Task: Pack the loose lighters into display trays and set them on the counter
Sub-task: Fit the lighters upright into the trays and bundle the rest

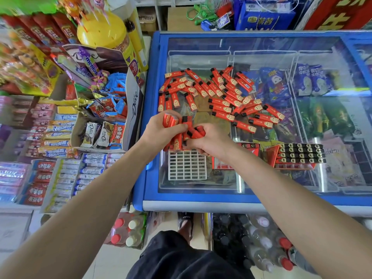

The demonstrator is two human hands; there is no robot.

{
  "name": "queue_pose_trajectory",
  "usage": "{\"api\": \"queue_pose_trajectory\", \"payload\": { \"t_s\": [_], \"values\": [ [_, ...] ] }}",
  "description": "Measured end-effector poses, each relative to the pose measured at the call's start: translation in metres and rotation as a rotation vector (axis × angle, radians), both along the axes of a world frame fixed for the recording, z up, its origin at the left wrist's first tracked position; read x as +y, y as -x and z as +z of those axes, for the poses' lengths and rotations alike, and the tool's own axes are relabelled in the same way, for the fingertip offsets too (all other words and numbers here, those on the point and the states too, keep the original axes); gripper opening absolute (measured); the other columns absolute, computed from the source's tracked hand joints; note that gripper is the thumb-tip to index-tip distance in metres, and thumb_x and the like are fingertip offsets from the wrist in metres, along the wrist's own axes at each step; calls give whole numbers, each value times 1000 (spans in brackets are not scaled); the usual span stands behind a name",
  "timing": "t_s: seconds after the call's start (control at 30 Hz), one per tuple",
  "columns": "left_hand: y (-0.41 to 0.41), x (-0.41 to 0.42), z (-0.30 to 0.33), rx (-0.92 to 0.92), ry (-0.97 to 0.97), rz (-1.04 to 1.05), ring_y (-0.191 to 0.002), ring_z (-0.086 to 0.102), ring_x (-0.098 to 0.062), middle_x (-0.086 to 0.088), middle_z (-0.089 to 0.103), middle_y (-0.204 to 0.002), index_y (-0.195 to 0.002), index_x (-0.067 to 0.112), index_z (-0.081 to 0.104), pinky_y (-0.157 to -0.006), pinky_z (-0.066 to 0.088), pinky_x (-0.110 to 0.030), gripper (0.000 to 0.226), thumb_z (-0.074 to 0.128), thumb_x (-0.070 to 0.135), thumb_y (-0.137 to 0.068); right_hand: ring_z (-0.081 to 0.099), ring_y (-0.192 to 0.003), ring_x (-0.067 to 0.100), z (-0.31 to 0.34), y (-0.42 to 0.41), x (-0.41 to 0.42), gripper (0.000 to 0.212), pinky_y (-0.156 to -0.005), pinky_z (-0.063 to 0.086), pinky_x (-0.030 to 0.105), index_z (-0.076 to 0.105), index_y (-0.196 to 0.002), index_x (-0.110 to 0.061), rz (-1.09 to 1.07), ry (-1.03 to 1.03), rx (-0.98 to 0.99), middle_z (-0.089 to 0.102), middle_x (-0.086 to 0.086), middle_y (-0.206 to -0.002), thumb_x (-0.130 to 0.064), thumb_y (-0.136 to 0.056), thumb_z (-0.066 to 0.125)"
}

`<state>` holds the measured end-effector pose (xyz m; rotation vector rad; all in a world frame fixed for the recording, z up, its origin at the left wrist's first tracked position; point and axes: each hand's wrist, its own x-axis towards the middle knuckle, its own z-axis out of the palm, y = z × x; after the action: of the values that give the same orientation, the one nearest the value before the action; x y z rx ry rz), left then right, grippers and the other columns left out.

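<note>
Both hands meet just above the white grid tray (pixel 187 166): the left hand (pixel 161 131) has its fingers curled round a bunch of red lighters (pixel 175 137) held upright, while the right hand (pixel 209 140) pinches a couple more red lighters (pixel 198 132) against that bunch. Directly beneath them the grid tray lies flat on the glass lid of the blue freezer (pixel 149 117), its cells showing bare. Farther back on the glass sprawls the loose pile of lighters (pixel 219 93), and to the right stands a filled display tray (pixel 298 154) with black lighter tops in rows.
</note>
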<state>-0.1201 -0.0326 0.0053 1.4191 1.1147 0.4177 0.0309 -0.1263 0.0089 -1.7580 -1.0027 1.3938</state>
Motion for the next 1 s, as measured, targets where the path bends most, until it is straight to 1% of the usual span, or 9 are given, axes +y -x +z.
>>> {"api": "queue_pose_trajectory", "payload": {
  "t_s": [0.13,0.2,0.27,0.37,0.43,0.53,0.67,0.87,1.0],
  "values": [
    [2,-3,2,11,-53,-45,-52,61,-3,8,64,-67,-95,15,67,-49,48,-16,16,79,9,-87,52,-48,8,-1,1,-1,18,-49,43,25,61,-83,-18,26,11,-46,56,-1,-62,-8,-85,77],
    [3,-4,3,18,-75,-67,-51,61,-1,10,64,-65,-97,13,67,-48,48,-15,17,79,8,-87,55,-50,2,1,2,-2,22,-49,43,19,65,-96,-22,-5,-18,-58,60,-3,-74,-7,-84,76],
    [6,-4,3,43,-93,-94,-50,61,0,7,65,-68,-100,12,66,-47,47,-14,19,80,9,-87,59,-62,0,1,-2,-1,38,-54,45,15,66,-118,-27,-73,-88,-103,64,-5,-94,-10,-84,75],
    [9,-3,2,76,-141,-160,-55,63,-2,5,66,-72,-99,12,67,-50,48,-15,20,81,10,-86,63,-83,-2,2,-6,0,35,-69,47,10,70,-116,-32,-85,-221,-238,67,-16,-105,-15,-86,72],
    [11,-2,-2,99,-190,-209,-65,67,-5,5,69,-78,-96,17,67,-58,53,-20,20,82,12,-83,65,-90,0,0,-5,1,24,-79,51,18,75,-107,-28,-33,-283,-346,72,-16,-102,-18,-86,72],
    [15,-3,-6,135,-248,-268,-73,69,-12,0,70,-85,-94,16,68,-67,60,-30,20,83,14,-81,67,-86,8,-3,-4,1,15,-81,56,34,77,-102,-22,14,-303,-427,75,-8,-95,-21,-87,73],
    [19,-5,-15,175,-305,-287,-81,70,-9,6,70,-89,-96,23,69,-74,60,-28,18,82,22,-83,67,-88,17,-9,-6,-3,20,-84,55,37,77,-106,-17,96,-315,-518,75,-1,-99,-15,-87,72],
    [27,-9,-30,385,-435,-306,-74,67,-16,4,66,-81,-93,33,56,-70,59,-41,17,73,32,-89,61,-80,20,-25,-20,-18,14,-69,51,37,76,-100,-13,231,-306,-739,66,1,-91,-9,-88,70],
    [24,-9,-37,522,-504,-346,-73,64,-18,6,62,-76,-94,33,51,-66,55,-37,18,68,33,-90,63,-85,22,-38,-17,-25,19,-66,52,35,73,-111,-15,271,-307,-882,64,-3,-102,-14,-93,68]
  ]
}}
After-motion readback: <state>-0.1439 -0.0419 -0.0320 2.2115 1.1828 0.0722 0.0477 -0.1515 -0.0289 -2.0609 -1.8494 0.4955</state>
